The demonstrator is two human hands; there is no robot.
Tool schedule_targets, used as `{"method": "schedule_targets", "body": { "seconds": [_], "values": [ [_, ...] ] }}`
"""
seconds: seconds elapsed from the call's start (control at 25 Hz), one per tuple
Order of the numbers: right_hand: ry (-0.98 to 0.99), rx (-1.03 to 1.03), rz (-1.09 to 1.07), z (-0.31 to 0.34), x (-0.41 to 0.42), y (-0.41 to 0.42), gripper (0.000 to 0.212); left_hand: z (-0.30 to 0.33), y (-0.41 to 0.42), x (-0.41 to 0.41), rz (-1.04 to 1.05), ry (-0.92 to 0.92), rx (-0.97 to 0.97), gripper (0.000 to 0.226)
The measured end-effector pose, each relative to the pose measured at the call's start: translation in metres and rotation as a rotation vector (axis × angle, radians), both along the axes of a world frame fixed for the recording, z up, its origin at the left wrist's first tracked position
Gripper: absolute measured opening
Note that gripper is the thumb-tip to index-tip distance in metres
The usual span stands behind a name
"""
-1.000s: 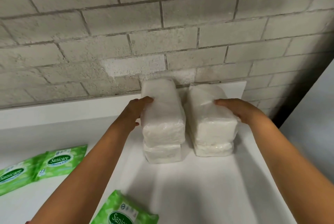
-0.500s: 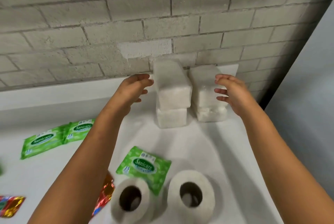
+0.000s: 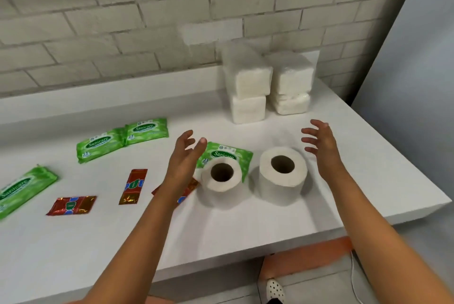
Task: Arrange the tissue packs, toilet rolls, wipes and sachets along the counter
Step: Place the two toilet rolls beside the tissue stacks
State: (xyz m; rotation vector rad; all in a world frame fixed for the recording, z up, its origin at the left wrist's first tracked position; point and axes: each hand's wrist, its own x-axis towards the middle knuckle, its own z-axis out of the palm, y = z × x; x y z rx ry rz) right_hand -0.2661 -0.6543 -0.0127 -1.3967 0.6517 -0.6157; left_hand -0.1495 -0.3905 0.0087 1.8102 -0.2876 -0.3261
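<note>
Two toilet rolls (image 3: pixel 258 176) stand on end near the counter's (image 3: pixel 221 230) right end, cores pointing up. The left hand (image 3: pixel 183 158) and right hand (image 3: pixel 321 144) hover beside them, fingers spread, holding nothing. Stacked tissue packs (image 3: pixel 267 85) sit in the back right corner.

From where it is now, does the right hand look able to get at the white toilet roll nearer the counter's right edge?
Probably yes. The right hand hovers open just to the right of the white toilet roll, apart from it, with nothing between them. The second toilet roll stands apart on its other side.
</note>
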Motion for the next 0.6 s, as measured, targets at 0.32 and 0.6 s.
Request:
{"method": "schedule_targets", "body": {
  "seconds": [0.32, 0.6],
  "values": [
    [0.047, -0.235, 0.062, -0.068, -0.058, 0.087, 0.143, -0.064, 0.024, -0.052, -0.189, 0.060, 0.027, 0.121],
    [0.154, -0.327, -0.027, -0.068, -0.056, 0.104, 0.123, -0.076, 0.019, -0.067, -0.150, -0.059, 0.068, 0.120]
  ]
}}
